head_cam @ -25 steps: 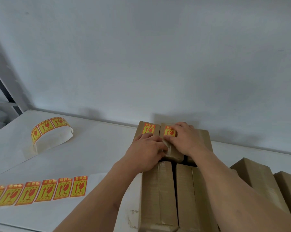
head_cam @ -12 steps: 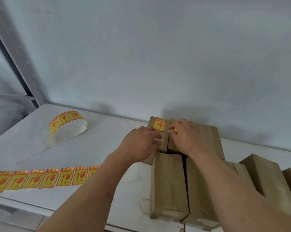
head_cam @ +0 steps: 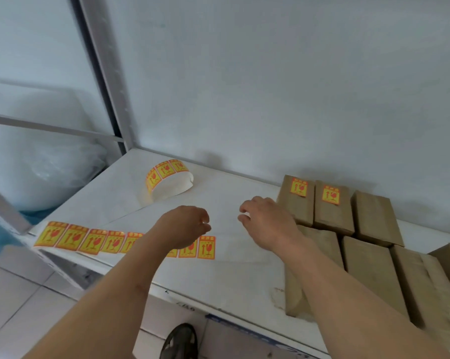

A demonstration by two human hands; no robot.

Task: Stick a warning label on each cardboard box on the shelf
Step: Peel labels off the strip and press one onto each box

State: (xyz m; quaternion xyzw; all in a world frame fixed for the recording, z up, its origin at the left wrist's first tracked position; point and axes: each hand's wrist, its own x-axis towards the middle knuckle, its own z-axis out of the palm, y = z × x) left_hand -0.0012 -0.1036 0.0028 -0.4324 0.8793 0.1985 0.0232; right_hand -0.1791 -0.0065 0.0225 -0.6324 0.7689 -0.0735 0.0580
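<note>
Several brown cardboard boxes lie at the right of the white shelf (head_cam: 218, 278). Two back-row boxes carry yellow-and-red warning labels: the left labelled box (head_cam: 295, 203) and the box beside it (head_cam: 332, 211). The third back box (head_cam: 376, 218) and the front-row boxes (head_cam: 369, 270) show no label. A flat strip of labels (head_cam: 94, 240) lies along the shelf's front left. A curled label roll (head_cam: 166, 181) sits further back. My left hand (head_cam: 185, 229) hovers over the strip's right end, fingers loosely curled, holding nothing. My right hand (head_cam: 268, 221) is beside the boxes, fingers apart, empty.
A grey metal upright (head_cam: 102, 73) stands at the shelf's left back corner, with a crossbar (head_cam: 50, 128) and a white plastic bag (head_cam: 42, 167) beyond it. The wall (head_cam: 270, 86) closes the back. Tiled floor and a dark shoe (head_cam: 179, 342) show below the front edge.
Both hands have come off the second labelled box and moved left toward the label strip. The label on that box is now uncovered. The view has swung left.
</note>
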